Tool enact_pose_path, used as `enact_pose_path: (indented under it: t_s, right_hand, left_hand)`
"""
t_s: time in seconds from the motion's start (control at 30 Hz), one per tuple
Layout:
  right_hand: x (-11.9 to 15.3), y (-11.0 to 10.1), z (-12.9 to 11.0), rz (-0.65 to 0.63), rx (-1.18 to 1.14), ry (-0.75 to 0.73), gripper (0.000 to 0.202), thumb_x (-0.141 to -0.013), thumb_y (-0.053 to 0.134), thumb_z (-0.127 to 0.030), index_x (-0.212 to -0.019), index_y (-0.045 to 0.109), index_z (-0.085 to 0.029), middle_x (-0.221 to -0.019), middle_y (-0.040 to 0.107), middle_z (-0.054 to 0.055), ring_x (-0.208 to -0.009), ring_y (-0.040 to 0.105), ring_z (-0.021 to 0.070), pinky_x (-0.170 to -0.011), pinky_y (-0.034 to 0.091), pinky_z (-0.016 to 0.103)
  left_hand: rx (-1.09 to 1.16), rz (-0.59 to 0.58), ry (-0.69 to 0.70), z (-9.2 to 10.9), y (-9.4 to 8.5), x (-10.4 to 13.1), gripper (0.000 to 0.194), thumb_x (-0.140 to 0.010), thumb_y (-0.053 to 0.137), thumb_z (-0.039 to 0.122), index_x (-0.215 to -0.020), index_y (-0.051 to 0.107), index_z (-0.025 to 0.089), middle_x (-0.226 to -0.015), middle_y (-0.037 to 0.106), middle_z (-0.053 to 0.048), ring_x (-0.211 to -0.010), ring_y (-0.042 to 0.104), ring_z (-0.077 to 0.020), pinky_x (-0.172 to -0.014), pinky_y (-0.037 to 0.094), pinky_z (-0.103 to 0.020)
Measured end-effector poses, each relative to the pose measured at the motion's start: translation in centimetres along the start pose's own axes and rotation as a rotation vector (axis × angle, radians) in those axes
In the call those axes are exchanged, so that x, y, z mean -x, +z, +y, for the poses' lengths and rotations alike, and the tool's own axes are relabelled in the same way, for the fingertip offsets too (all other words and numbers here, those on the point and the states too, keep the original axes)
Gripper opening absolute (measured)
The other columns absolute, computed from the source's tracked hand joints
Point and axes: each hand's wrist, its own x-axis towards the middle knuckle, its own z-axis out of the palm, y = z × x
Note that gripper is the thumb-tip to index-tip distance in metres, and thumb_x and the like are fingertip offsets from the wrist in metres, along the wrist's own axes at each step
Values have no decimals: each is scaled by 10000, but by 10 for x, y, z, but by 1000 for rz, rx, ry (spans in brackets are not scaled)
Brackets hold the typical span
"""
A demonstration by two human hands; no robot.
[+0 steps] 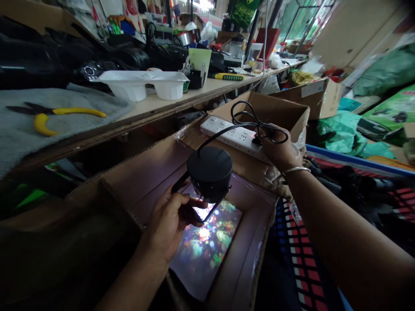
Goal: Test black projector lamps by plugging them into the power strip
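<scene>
My left hand (168, 216) is closed around the bracket of a black projector lamp (209, 170). The lamp hangs over an open cardboard box (253, 242), its lit side facing down. Coloured light spots (207, 237) fall on a pale sheet at the bottom of the box. At the far flap lies a white power strip (231, 136) with a red light glowing on it. My right hand (279, 147) is closed at the strip's right end, holding the lamp's plug and bundled black cord (248, 119). The plug sits at the strip, partly hidden by my fingers.
Yellow-handled pliers (65, 113) rest on a grey cloth on the workbench at left. A white plastic tray (145, 82), a light green cup (199, 60) and a yellow-green knife (228, 77) stand along its edge. A blue and red basket (304, 255) holding black items is at right.
</scene>
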Motion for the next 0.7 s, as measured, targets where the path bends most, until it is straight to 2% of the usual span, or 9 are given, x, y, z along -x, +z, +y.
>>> enact_pose_path:
  t_s: [0.13,0.3,0.7]
  right_hand:
    - [0,1,1,5,-7,-9,200,-764,560,-344,-624,572,-201,-595,594,29,-575,542,163,-524,403,280]
    - [0,1,0,8,11,-17,216,-768,553,-360,-623,565,-201,-604,594,32,-579,540,165,-540,410,290]
    - [2,-4,-2,-43,-36,-30,208,-767,566,-352,-650,598,-183,-625,630,46,-575,574,170,-526,450,283]
  left_hand:
    - [-13,17,9,0,0,-1,238,-664,536,178,-896,522,126,-601,690,-58,-433,574,-144,-397,467,-239]
    - [20,22,31,-2,-2,-2,453,-654,535,167,-1102,491,116,-607,688,-42,-445,571,-145,-398,466,-235]
    - [37,6,64,-2,-2,-3,464,-675,540,135,-1135,482,120,-625,684,-50,-520,594,-158,-389,481,-222]
